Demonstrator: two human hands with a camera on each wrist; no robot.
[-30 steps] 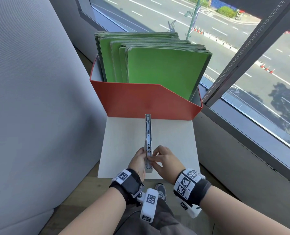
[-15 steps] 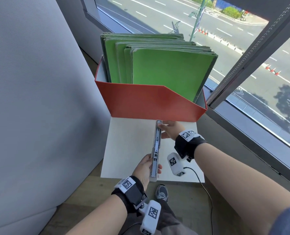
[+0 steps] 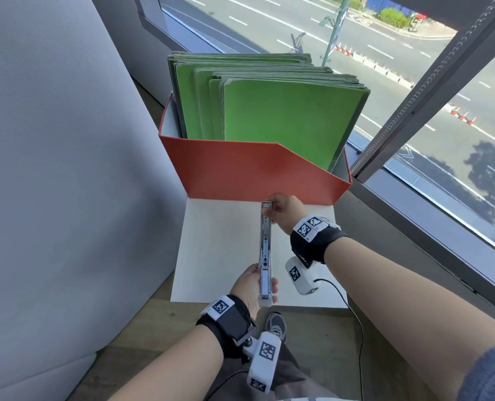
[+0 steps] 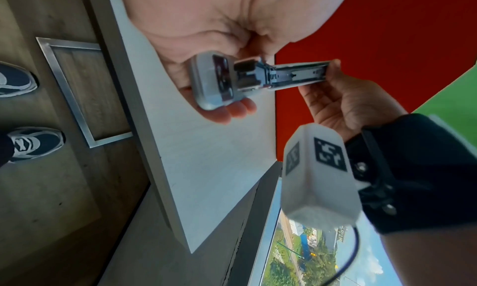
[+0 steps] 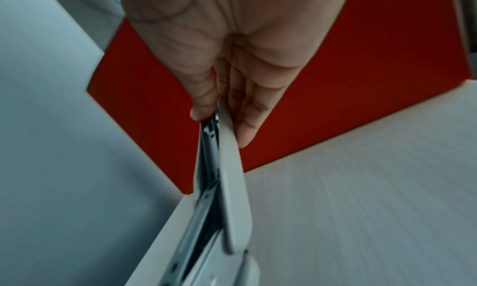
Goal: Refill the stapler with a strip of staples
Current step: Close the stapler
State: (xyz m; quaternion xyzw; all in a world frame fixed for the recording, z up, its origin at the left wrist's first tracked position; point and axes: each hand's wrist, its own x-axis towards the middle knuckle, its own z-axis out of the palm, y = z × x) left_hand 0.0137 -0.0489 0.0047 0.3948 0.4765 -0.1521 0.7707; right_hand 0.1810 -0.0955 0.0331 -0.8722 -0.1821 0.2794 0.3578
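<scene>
Hands (image 3: 252, 287) (image 3: 283, 208) hold long, narrow grey-and-metal stapler (image 3: 265, 250) opened flat.

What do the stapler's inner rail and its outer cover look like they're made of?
Stapler inner rail: bright bare metal, probably steel; it glints and has punched holes. Outer cover: matte pale grey, smooth with rounded edges, likely moulded plastic, though painted metal can't be ruled out.

1. I see the stapler (image 3: 265, 256) as bright, glossy metal along its open channel, with a smooth matt grey plastic shell (image 4: 206, 82).
2. The table (image 3: 220, 256) looks matt white with a faint grain.
3. The red file box (image 3: 255, 172) looks like smooth matt card.
4. The floor (image 3: 153, 328) looks like matt wood.
</scene>
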